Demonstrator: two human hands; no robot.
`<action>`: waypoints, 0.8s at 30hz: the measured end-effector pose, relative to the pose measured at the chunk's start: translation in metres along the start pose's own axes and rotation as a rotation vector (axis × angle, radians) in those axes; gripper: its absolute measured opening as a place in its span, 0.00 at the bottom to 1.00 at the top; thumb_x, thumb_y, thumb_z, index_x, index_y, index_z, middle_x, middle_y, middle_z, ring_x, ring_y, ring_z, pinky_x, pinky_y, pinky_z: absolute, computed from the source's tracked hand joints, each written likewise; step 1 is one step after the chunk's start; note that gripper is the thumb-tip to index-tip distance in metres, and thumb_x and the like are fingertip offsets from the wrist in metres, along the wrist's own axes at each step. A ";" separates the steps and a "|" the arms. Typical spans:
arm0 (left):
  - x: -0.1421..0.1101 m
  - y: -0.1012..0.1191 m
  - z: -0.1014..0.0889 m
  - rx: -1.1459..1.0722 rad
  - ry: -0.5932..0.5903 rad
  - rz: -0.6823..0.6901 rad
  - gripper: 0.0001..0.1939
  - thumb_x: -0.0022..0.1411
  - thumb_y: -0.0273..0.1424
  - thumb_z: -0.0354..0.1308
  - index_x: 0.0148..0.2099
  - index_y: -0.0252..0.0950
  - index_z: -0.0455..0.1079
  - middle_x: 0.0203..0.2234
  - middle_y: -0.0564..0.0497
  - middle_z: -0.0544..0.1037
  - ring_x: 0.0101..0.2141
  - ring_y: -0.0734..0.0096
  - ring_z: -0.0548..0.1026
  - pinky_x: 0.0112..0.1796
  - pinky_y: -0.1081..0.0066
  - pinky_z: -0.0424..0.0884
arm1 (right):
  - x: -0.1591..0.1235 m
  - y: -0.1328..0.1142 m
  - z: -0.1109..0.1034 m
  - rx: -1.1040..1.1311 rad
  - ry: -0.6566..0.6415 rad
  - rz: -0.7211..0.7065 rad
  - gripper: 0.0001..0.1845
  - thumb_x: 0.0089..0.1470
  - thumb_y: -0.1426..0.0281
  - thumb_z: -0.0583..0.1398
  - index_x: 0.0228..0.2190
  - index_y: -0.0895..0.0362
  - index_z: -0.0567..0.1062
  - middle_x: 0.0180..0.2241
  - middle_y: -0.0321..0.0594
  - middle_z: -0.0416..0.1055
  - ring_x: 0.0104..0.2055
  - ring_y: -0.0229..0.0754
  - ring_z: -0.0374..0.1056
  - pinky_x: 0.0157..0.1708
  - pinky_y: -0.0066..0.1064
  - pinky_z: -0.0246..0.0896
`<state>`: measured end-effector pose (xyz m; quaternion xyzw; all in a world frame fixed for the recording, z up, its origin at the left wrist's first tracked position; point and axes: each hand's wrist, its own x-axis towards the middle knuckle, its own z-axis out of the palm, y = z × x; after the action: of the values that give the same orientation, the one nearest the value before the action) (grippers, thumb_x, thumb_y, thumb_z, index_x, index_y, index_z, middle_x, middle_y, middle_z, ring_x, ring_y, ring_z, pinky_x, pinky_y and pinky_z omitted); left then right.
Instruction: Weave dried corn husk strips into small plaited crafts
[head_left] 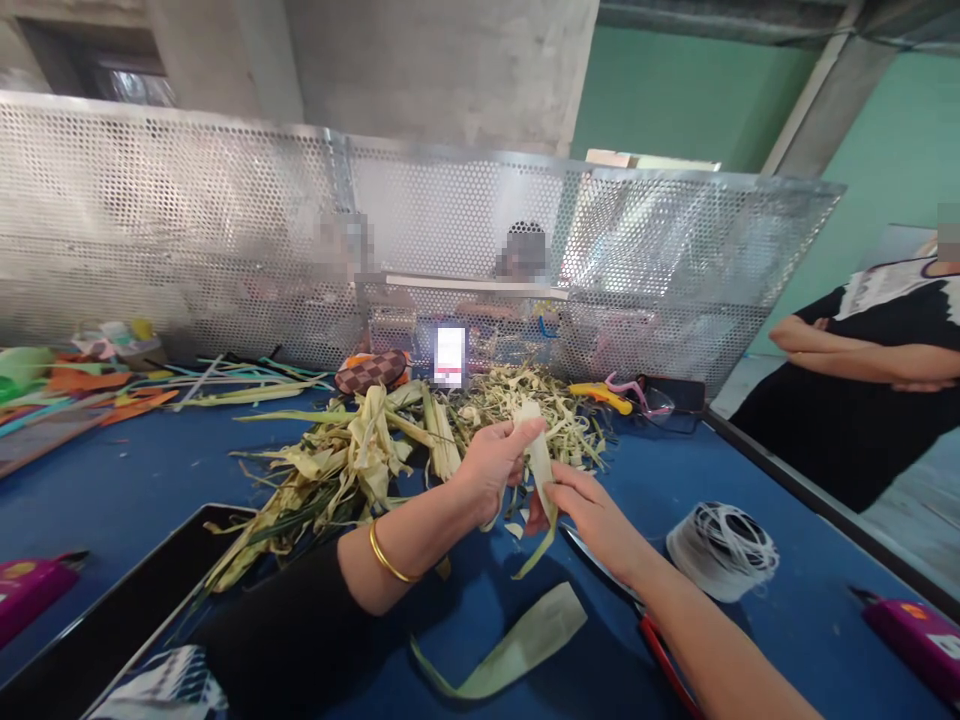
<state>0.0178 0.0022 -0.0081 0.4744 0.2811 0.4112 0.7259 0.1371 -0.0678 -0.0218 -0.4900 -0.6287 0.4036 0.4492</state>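
Note:
Both hands hold one pale green strip of dried leaf (pixel 537 455), which looks like corn husk. My left hand (pixel 491 465), with a gold bangle on its wrist, pinches the upper part between thumb and fingers. Lower down, my right hand (pixel 577 505) grips the same strip, and its narrow end hangs below the fingers. A wider loose leaf strip (pixel 525 640) lies on the blue table beneath the hands. Red-handled scissors (pixel 660 650) lie partly under my right forearm. Behind the hands are a heap of shredded strips (pixel 525 395) and a bundle of whole husks (pixel 367 450).
A spool of white cord (pixel 724 550) stands at right. Magenta tools lie at the right (pixel 911 635) and left (pixel 34 595) edges, beside a black tray (pixel 127 610). A lit phone (pixel 450 355) leans near the perforated metal screen (pixel 450 210). A person (pixel 862 380) stands at right, arms crossed.

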 end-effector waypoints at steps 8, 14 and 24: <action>0.001 -0.004 0.001 0.054 0.091 -0.013 0.16 0.50 0.42 0.62 0.30 0.34 0.68 0.11 0.61 0.56 0.14 0.82 0.54 0.17 0.78 0.49 | 0.000 -0.002 0.006 -0.066 -0.045 0.023 0.11 0.52 0.69 0.50 0.25 0.55 0.70 0.20 0.34 0.70 0.27 0.41 0.65 0.33 0.33 0.59; 0.003 0.019 -0.004 0.008 0.043 -0.012 0.09 0.60 0.32 0.53 0.28 0.34 0.63 0.19 0.54 0.67 0.20 0.80 0.66 0.25 0.77 0.64 | -0.007 -0.006 -0.017 -0.565 -0.274 -0.003 0.06 0.45 0.70 0.62 0.30 0.54 0.74 0.30 0.36 0.70 0.30 0.40 0.64 0.30 0.29 0.54; -0.009 0.024 0.002 0.444 -0.076 -0.097 0.09 0.54 0.33 0.60 0.26 0.36 0.67 0.11 0.62 0.51 0.13 0.83 0.45 0.18 0.75 0.39 | -0.011 -0.002 -0.010 -0.858 -0.525 -0.006 0.06 0.40 0.79 0.62 0.21 0.56 0.73 0.28 0.36 0.68 0.29 0.38 0.62 0.26 0.27 0.48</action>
<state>0.0068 -0.0018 0.0150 0.6237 0.3595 0.2858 0.6325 0.1474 -0.0787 -0.0196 -0.5109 -0.8311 0.2171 0.0350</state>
